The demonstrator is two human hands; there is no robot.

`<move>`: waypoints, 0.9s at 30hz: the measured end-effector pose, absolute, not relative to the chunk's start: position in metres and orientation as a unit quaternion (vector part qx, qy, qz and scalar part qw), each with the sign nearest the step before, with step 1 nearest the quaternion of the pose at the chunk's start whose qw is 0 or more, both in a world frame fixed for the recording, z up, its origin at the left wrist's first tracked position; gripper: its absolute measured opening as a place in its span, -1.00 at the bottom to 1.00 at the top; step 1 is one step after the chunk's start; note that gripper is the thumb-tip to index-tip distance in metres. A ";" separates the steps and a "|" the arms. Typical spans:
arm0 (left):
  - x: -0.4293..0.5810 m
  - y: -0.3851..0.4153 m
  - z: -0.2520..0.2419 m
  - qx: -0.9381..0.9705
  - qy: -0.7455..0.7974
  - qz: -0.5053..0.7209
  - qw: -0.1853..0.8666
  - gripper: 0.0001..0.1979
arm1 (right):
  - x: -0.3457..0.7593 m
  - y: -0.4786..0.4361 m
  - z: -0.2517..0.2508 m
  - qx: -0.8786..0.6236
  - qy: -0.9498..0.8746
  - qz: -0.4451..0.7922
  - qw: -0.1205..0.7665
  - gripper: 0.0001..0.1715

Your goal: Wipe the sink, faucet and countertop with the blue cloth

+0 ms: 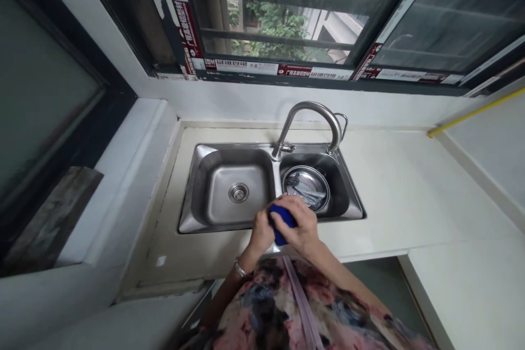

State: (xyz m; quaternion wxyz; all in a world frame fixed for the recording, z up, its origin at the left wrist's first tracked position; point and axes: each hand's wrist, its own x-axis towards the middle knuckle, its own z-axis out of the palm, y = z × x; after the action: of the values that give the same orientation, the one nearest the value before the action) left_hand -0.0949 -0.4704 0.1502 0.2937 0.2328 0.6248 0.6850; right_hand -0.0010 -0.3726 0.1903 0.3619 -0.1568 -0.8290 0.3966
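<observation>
- Nearest the camera is a floral garment (262,311), with a pale pink strap (298,301) running down its front.
- Both forearms reach forward from the garment and converge at the sink's front edge, the wrists low and the 2 hands meeting close together.
- The left hand (261,231) comes up from the lower left, a silvery bracelet (240,268) on its wrist; it is closed around the left side of a blue object (280,238), its fingertips hidden.
- The right hand (302,223) angles in from the lower right, palm turned inward, fingers curled over the top and thumb laid across the near face: a narrow, closed grip on the same object.
- The blue object is held above the front edge of the sink (223,229), near the front end of the divider between its 2 basins.
- In the right basin (343,194), toward its left side, sits a perforated metal colander (307,169) with crumpled greyish material (308,193) inside.
- The left basin (219,172) has a round drain (238,192).
- A curved faucet (305,105) rises from the sink's back edge, arching rightward.
- The countertop (414,186) extends past the sink's right edge.
</observation>
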 end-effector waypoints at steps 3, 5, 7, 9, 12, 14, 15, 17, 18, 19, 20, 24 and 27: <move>-0.094 -0.474 0.150 0.226 0.676 0.652 0.258 -0.76 | -0.013 -0.374 0.176 -0.134 -0.856 0.340 0.366 -0.78; -0.092 -0.476 0.156 0.211 0.682 0.648 0.265 -0.65 | -0.016 -0.359 0.165 -0.157 -0.852 0.327 0.378 -0.77; -0.089 -0.478 0.166 0.208 0.661 0.663 0.283 -0.57 | -0.015 -0.335 0.153 -0.205 -0.840 0.321 0.386 -0.67; -0.085 -0.479 0.178 0.222 0.629 0.680 0.304 -0.56 | -0.008 -0.309 0.138 -0.269 -0.825 0.313 0.385 -0.44; -0.084 -0.480 0.187 0.227 0.600 0.700 0.313 -0.55 | 0.021 -0.278 0.112 -0.362 -0.814 0.296 0.345 -0.10; -0.089 -0.480 0.184 0.171 0.584 0.732 0.306 -0.52 | 0.051 -0.265 0.093 -0.399 -0.813 0.263 0.333 -0.04; -0.093 -0.481 0.179 0.119 0.567 0.755 0.308 -0.50 | 0.068 -0.260 0.084 -0.408 -0.813 0.239 0.340 -0.05; -0.101 -0.483 0.169 -0.001 0.510 0.799 0.320 -0.44 | 0.101 -0.252 0.065 -0.401 -0.826 0.191 0.347 -0.12; -0.105 -0.484 0.164 -0.050 0.480 0.814 0.322 -0.42 | 0.115 -0.249 0.057 -0.393 -0.836 0.173 0.340 -0.17; -0.109 -0.484 0.160 -0.082 0.456 0.826 0.320 -0.43 | 0.127 -0.247 0.049 -0.373 -0.854 0.168 0.321 -0.23; -0.112 -0.484 0.156 -0.099 0.439 0.836 0.314 -0.45 | 0.137 -0.247 0.042 -0.348 -0.873 0.172 0.294 -0.30; -0.122 -0.474 0.145 -0.170 0.390 0.849 0.314 -0.62 | 0.157 -0.256 0.027 -0.286 -0.909 0.221 0.209 -0.58; -0.132 -0.464 0.140 -0.245 0.337 0.856 0.306 -0.75 | 0.158 -0.267 0.024 -0.317 -0.894 0.214 0.233 -0.58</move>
State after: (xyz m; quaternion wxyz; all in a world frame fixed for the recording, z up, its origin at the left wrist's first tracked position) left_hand -0.1320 -0.4639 0.1395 0.3061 -0.2446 0.3367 0.8562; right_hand 0.1582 -0.2669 0.0245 0.2334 -0.3173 -0.8938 0.2145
